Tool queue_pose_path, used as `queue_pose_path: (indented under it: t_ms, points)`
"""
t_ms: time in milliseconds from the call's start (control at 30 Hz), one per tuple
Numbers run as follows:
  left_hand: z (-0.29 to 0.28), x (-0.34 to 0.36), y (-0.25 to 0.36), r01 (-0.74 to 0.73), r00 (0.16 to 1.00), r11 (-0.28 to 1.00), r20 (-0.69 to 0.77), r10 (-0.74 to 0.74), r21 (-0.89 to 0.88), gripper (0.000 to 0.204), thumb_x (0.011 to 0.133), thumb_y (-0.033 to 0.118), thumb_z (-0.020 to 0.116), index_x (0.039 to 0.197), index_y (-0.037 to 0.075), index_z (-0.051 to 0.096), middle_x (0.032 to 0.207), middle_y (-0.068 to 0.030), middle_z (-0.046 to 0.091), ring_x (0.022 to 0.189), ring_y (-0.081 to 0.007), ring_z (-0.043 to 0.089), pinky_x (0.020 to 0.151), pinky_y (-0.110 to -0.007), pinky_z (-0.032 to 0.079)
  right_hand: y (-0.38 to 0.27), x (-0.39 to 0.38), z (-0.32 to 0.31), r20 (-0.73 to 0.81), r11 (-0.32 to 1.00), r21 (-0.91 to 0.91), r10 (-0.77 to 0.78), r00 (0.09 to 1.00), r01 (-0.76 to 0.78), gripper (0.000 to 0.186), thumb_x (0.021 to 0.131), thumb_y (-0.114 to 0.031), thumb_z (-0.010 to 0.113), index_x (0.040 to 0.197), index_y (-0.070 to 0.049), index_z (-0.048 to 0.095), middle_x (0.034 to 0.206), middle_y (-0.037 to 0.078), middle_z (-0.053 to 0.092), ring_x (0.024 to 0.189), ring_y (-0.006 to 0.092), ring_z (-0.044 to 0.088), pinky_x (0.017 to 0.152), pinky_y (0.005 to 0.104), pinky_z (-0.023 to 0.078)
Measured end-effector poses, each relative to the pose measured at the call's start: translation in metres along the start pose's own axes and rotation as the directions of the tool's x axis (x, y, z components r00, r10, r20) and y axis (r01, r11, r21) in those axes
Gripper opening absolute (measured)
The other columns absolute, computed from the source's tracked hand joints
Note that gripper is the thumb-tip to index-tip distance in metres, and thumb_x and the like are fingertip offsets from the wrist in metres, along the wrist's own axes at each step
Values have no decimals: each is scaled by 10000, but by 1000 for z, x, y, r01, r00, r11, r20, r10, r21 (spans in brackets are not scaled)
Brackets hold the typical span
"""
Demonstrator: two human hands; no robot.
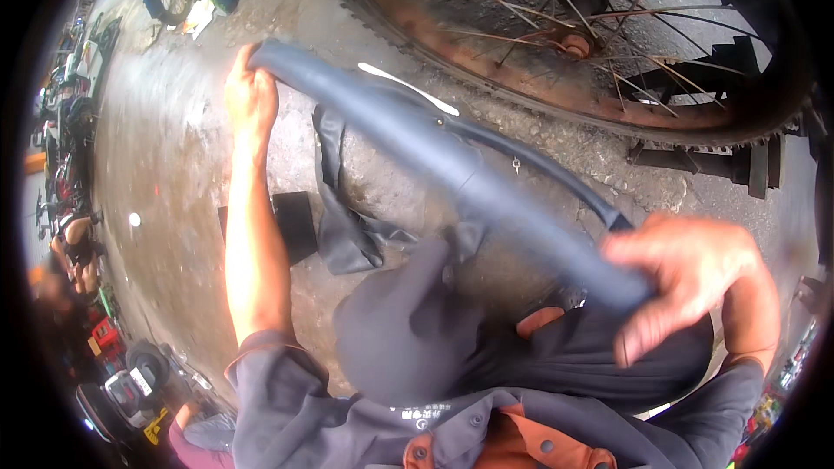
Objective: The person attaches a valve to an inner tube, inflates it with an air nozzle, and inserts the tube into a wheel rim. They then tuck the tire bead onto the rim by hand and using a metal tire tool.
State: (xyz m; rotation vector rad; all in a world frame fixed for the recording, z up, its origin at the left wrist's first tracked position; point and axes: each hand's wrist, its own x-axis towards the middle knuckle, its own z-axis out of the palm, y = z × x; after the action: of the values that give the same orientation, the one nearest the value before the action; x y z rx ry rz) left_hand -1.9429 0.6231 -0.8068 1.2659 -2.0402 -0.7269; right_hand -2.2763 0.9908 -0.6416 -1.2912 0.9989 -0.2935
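Observation:
A dark grey inner tube (391, 135) is stretched slantwise between my hands, blurred by motion. At its far left end my left hand (252, 87) is closed round it, the arm held out straight. My right hand (691, 274) grips the other end lower right, above my bent knee, thumb and fingers on either side. Behind it runs a thinner black stretch of tube (547, 161) with a small metal piece (516, 163) hanging by it; whether both belong to one loop I cannot tell. A flat black rubber strip (334, 174) lies curled on the ground below.
A rusty spoked wheel with a knobby tyre (486, 69) fills the upper right, beside dark metal parts (756, 165). A slim white bar (408, 87) lies near the tyre. A black flat piece (295, 224) rests by my left forearm. People (78, 243) and machines line the left edge.

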Motion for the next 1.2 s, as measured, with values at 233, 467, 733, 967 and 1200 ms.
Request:
queue_pose_path:
  t_ms: [233,467,733,967,1200]
  points:
    - [44,18,-50,199,978,921,119,-169,-335,350,1002,244,630,1286,43,661,939,-51,709,822,-153,647,717,-284,510,88,129,46,227,600,797,-177,958,-78,750,1034,-655,366,1305,10,583,1008,189,721,731,250,724,573,345,606]
    - [48,-43,-122,429,886,712,105,-451,-557,475,1031,326,611,1417,55,552,1350,-103,588,1184,-229,619,828,-434,621,246,268,49,-860,804,-151,180,477,-575,617,888,-311,744,1384,-34,503,1351,193,532,1254,389,535,1048,513,435]
    - [28,-72,-109,318,933,689,86,-349,-652,493,1013,356,639,1359,10,576,1225,-151,635,1112,-272,669,805,-381,619,294,272,70,-787,893,-69,226,575,-445,385,934,-299,636,1249,-76,633,1184,206,679,1080,428,645,921,501,518]
    - [35,-57,-117,347,938,784,182,-296,-515,406,1028,297,626,1337,33,629,1269,-98,629,1130,-200,625,803,-357,617,290,258,89,-805,910,196,363,470,-366,259,933,-236,601,1132,-99,692,973,201,728,1010,406,679,891,494,529]
    - [34,-11,-175,-137,861,918,503,-75,372,381,986,59,562,1360,76,634,1209,-163,695,1130,-290,668,987,-367,517,298,271,100,-856,828,139,377,355,-544,349,891,-231,623,1182,-39,616,1134,221,672,1055,418,648,893,505,527]
